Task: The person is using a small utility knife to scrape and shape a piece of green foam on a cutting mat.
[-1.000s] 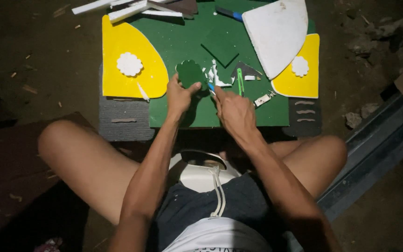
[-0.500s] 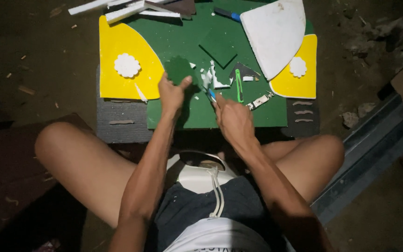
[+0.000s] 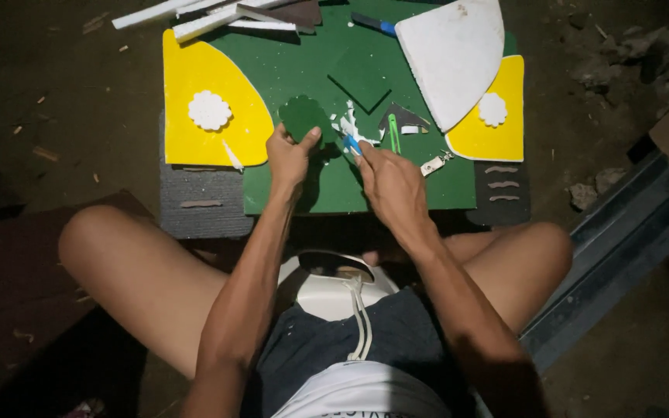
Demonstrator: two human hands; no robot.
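Seen from above, over bare knees: a green foam sheet [image 3: 303,77] as work surface, flat on dark grey mats [image 3: 199,209] on the floor. Left hand [image 3: 292,155] clenched on a small dark-green scalloped foam cutout [image 3: 302,116] — thumb on top, fingers beneath, the piece lifted just above the sheet near its middle. Right hand [image 3: 390,182] closed around a blue-handled cutting tool [image 3: 351,144], its tip just beside the cutout's right edge; blade too small to tell. White foam scraps [image 3: 348,124] scattered right by the tool tip.

On the left, a yellow quarter-round foam piece [image 3: 195,85] bearing a white scalloped foam flower [image 3: 210,110]. On the right, a matching yellow foam piece [image 3: 497,135] with a smaller white flower [image 3: 492,109], partly covered by a large white quarter-round foam panel [image 3: 454,54]. Between them, a darker green foam square [image 3: 359,77] set as a diamond, a grey triangular offcut [image 3: 406,118] and a thin green stick [image 3: 393,133]. At the far edge, long white foam strips [image 3: 195,17] and a blue-tipped tool [image 3: 373,23]. No labels or printing visible on any piece.
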